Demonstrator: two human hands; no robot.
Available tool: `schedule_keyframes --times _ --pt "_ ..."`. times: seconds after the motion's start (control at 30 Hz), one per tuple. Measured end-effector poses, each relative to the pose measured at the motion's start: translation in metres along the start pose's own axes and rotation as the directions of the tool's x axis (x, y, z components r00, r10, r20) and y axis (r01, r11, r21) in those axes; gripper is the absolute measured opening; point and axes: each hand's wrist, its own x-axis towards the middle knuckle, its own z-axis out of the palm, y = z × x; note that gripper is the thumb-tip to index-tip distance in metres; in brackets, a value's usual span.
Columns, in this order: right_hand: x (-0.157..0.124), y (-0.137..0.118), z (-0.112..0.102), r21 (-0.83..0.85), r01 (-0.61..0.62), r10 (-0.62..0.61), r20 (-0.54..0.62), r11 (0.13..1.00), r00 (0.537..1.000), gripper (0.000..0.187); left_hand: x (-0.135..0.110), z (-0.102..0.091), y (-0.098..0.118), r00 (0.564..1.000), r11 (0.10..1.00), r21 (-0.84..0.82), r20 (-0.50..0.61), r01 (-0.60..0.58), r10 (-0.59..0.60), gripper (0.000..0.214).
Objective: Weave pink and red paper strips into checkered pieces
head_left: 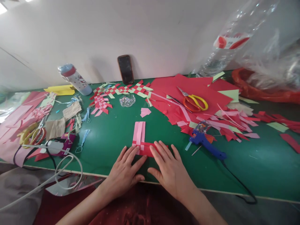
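Pink paper strips (139, 131) and red paper strips (150, 150) cross at a corner on the green table in front of me. The pink ones point away from me, the red ones to the right. My left hand (124, 167) lies at the crossing with its fingers stretched out, fingertips touching the paper. Over the right part of the red strips, my right hand (170, 170) is spread flat and hides some of them. Neither hand is wrapped round anything. A small pink paper piece (145, 112) lies beyond the strips.
Woven paper pieces (122, 90) and a bag of beads (127, 100) lie at the back, near a propped phone (126, 69) and a flask (75, 79). To the right are scissors (194, 102), paper scraps (229, 122) and a blue glue gun (208, 145). White cable (70, 159) loops at left.
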Motion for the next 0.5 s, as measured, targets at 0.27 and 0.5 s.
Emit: schedule_keyframes --times 0.27,0.5 --pt "-0.016 -0.004 -0.010 0.028 -0.053 0.054 -0.036 0.998 0.998 0.047 0.001 -0.006 -0.002 1.000 1.000 -0.013 -0.002 0.014 -0.014 0.052" --pt "0.002 0.027 -0.030 0.152 0.027 -0.014 -0.084 0.988 0.996 0.043 0.019 0.001 0.024 0.968 0.975 -0.017 -0.120 -0.223 0.219 0.073"
